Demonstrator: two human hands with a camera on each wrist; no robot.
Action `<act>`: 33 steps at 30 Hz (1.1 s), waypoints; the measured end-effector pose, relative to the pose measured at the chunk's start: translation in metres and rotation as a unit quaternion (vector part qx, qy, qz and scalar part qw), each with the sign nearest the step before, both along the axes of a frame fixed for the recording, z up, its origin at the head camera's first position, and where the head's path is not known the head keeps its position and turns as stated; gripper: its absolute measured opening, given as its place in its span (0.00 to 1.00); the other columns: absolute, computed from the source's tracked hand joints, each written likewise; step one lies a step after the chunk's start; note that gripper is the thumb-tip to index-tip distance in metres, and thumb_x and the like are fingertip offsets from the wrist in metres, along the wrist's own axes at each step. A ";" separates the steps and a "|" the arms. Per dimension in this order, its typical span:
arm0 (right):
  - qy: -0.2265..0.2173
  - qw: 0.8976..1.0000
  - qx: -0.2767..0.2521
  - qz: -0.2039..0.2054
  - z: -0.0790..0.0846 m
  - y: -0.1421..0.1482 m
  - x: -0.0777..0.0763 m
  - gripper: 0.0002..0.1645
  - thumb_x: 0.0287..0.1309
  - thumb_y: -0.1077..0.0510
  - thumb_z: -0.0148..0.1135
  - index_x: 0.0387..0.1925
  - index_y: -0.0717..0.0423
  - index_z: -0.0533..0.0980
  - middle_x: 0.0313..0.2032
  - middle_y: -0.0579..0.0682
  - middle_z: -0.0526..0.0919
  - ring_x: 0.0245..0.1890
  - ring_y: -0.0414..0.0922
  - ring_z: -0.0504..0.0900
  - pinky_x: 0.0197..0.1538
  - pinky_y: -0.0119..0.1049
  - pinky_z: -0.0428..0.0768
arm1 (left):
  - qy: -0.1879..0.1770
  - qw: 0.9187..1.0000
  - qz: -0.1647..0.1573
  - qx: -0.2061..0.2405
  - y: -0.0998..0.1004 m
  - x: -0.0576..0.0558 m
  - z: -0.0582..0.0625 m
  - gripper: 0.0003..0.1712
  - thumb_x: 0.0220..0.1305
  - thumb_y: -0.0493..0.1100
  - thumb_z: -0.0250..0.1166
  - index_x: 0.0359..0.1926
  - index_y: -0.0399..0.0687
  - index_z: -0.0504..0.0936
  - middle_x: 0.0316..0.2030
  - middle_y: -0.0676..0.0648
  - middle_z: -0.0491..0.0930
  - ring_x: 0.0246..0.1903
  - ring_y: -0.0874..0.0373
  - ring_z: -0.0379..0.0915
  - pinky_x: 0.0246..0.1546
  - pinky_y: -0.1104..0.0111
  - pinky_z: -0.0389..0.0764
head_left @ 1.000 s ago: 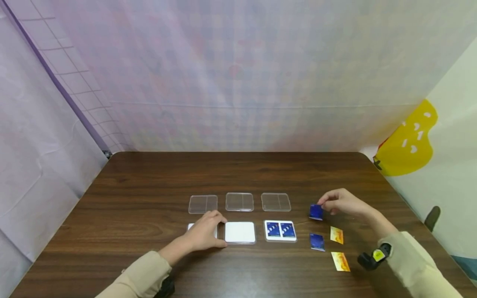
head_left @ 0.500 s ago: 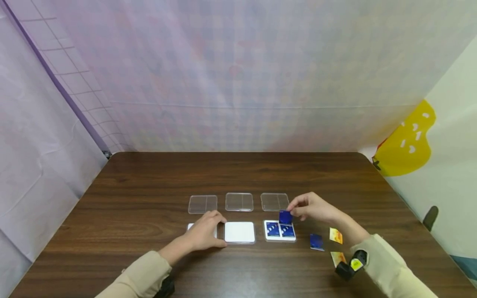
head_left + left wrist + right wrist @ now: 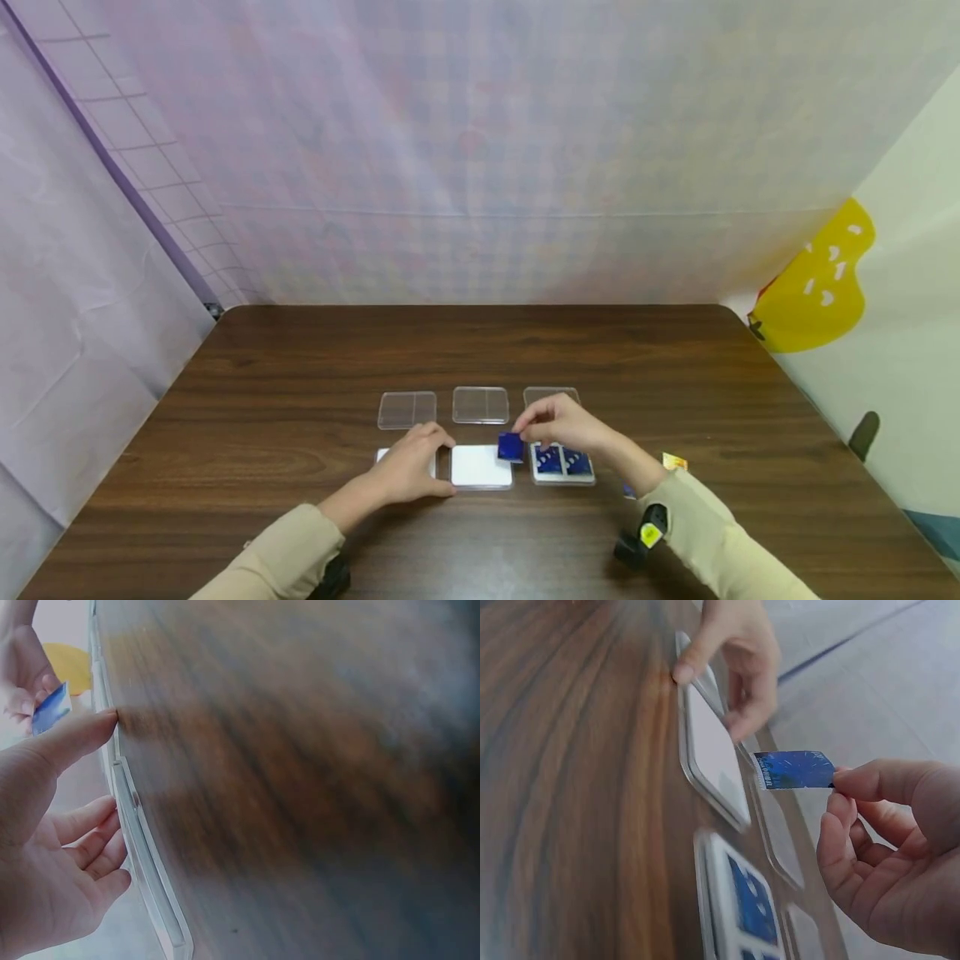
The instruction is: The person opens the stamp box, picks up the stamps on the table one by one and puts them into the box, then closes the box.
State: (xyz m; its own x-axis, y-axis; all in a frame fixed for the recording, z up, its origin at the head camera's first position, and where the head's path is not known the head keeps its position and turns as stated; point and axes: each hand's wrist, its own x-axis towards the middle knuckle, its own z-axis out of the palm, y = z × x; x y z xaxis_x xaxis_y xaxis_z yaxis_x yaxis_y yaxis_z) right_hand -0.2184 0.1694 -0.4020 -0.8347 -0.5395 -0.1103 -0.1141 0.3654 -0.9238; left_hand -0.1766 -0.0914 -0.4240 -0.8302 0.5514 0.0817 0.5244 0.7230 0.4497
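Observation:
My right hand pinches a small blue stamp-like square by its edge, with thumb and forefinger. In the head view the square overlaps the right end of the middle case, a flat clear box with a white insert. In the right wrist view, a pale printed strip runs along the free end of the blue square. My left hand spans the left case, mostly hiding it, and holds the middle case's left end between thumb and fingers. The right case bears two blue squares.
Behind the cases lie three clear lids in a row, the right one partly behind my right hand. A yellow-orange square and part of another blue square show beside my right forearm. Curtains hang past the brown table's far edge.
My right hand has carried the blue square leftward from the table's right side, past the right case, to the middle case. The left hand has stayed in place.

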 end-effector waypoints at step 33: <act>0.214 0.971 0.104 -0.033 -0.027 -0.069 0.013 0.06 0.38 0.70 0.60 0.22 0.61 0.81 0.19 0.47 0.80 0.19 0.33 0.72 0.24 0.24 0.72 | 0.016 1.000 -0.010 0.023 0.000 -0.002 -0.003 0.31 0.37 0.47 0.74 0.43 0.35 0.76 0.40 0.45 0.74 0.43 0.51 0.68 0.49 0.58 0.71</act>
